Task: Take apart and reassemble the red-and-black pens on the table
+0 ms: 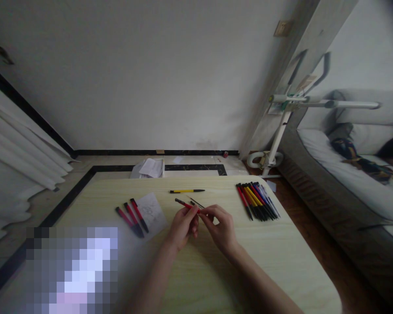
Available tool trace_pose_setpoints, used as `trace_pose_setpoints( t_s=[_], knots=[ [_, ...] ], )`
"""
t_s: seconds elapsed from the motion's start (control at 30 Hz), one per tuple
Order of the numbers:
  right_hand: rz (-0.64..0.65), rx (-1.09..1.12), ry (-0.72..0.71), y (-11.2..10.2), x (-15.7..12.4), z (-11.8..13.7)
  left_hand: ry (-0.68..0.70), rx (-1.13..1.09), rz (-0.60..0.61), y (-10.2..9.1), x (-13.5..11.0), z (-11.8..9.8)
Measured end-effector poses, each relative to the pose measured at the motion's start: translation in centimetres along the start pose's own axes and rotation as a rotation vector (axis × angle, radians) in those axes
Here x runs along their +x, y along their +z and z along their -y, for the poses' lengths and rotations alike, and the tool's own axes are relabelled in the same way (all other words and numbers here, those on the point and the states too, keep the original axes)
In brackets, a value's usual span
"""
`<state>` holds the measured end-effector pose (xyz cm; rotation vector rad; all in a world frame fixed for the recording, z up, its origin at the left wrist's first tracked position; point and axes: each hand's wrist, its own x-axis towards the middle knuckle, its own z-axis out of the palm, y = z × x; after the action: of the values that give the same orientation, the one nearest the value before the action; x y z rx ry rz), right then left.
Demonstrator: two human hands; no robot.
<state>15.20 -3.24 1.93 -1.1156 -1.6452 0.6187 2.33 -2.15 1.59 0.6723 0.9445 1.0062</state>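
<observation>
My left hand [183, 226] and my right hand [221, 226] meet over the middle of a pale wooden table [281, 270]. Together they pinch a red pen [185, 203] whose black tip points up and to the left. A thin dark refill [196, 203] sticks out just beside it; which hand holds the refill I cannot tell. Three red pens [132, 216] lie side by side to the left, next to a small sheet of paper [150, 211] with a scribble. A yellow pen [186, 191] lies alone further back.
A row of several red, yellow and blue pens [257, 200] lies at the right of the table. A white stand [275, 144] and a bed [347, 174] with a person lying on it are to the right. Papers [150, 168] lie on the floor beyond the table.
</observation>
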Motion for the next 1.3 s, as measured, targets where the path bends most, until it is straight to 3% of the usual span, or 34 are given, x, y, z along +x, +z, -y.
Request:
trace_pose_setpoints(
  t_s=[0.37, 0.7, 0.83, 0.97, 1.13, 1.3],
  knots=[
    [-0.014, 0.01, 0.007, -0.2, 0.2, 0.1, -0.081, -0.081, 0.07, -0.2, -0.3, -0.3],
    [-0.109, -0.087, 0.054, -1.2, 1.1, -0.7, -0.001, -0.67, 0.196, -2.3, -0.5, -2.2],
    [-0.08, -0.147, 0.079, -1.5, 1.5, -1.9, -0.014, -0.71, 0.232, -2.5, -0.5, -2.3],
    [-0.037, -0.244, 0.082, -1.4, 1.3, -2.9, 0.008, -0.721, 0.189, -2.8, -0.4, -2.5],
    [0.048, -0.431, 0.077, -0.8, 0.7, -3.0, 0.008, -0.68, 0.152, -2.6, -0.4, -2.7],
    [0.062, -0.482, 0.064, -0.5, 0.7, -3.2, 0.013, -0.646, 0.157, -2.5, -0.4, -2.6]
  ],
)
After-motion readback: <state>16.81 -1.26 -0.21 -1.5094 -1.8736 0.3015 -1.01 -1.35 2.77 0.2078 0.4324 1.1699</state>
